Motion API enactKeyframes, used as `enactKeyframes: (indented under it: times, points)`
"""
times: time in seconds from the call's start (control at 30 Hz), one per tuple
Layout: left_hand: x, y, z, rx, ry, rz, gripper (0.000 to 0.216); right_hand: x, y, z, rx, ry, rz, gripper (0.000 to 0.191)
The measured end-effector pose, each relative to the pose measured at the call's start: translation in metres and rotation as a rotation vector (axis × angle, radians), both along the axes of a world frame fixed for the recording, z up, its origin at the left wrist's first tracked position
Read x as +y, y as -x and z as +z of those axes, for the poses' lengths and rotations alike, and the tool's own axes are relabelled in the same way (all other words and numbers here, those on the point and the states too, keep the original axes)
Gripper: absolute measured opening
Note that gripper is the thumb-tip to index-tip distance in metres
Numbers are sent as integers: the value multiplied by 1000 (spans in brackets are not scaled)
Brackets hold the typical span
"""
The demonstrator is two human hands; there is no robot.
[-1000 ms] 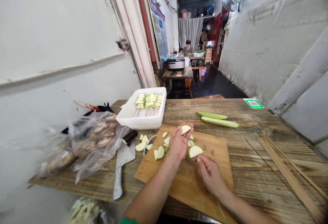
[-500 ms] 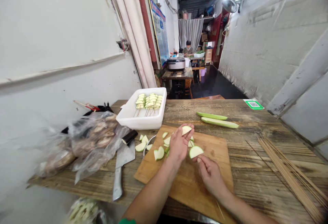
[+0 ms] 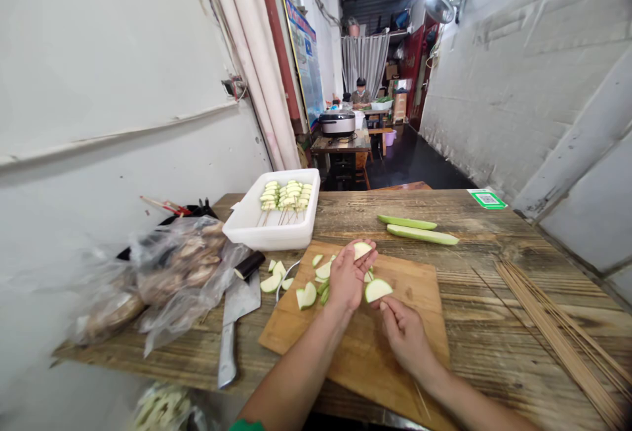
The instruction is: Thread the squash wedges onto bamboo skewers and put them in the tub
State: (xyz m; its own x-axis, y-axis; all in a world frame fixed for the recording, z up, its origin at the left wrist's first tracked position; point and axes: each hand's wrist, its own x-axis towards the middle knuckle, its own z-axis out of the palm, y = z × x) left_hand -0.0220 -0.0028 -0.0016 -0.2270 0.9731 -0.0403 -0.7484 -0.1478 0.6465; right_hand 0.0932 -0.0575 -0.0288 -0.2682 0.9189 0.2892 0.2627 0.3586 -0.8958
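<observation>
My left hand [image 3: 348,278] hovers over the wooden cutting board [image 3: 409,326] and pinches a pale green vegetable slice [image 3: 362,249] at its fingertips. My right hand [image 3: 405,335] sits just below it, fingers closed on a thin skewer that carries another slice [image 3: 378,289]. More cut slices [image 3: 309,294] lie on the board's left part and beside it.
A white tray [image 3: 247,224] of finished skewers stands behind the board. A cleaver [image 3: 236,316] and plastic bags [image 3: 162,273] lie to the left. Two long green vegetable strips [image 3: 419,230] lie behind, and a bundle of bamboo skewers [image 3: 557,329] at right. A person sits far down the corridor.
The hands have hardly moved; the left hand's slice has shifted slightly lower toward the right hand's slice.
</observation>
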Motion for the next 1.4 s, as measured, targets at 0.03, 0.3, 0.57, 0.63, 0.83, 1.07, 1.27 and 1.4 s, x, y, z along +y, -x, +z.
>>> enactKeyframes:
  times: [0.03, 0.3, 0.57, 0.63, 0.83, 1.07, 1.27, 1.4]
  points:
    - [0, 0, 0, 3, 2, -1, 19, 0, 0, -1, 1, -7, 0, 27]
    - [-1, -1, 1, 8, 28, 26, 18, 0, 1, -1, -15, -37, -6, 26]
    - [-3, -2, 2, 19, 48, 25, 17, 2, 1, -4, -16, -50, -12, 26]
    - [-3, -2, 2, 16, 47, 15, 17, 2, 1, -4, -20, -49, -12, 26]
    - [-4, -2, 2, 15, 55, 3, 19, 3, 1, -5, -34, -54, -16, 27]
    - [-5, -2, 3, 26, 66, -2, 19, 2, 1, -5, -43, -43, -15, 27]
    - [-5, -3, 3, 20, 68, -1, 19, 1, 2, -5, -51, -56, -24, 28]
    - [-6, -6, 5, 10, 82, 3, 19, 2, 2, -4, -50, -52, -28, 26]
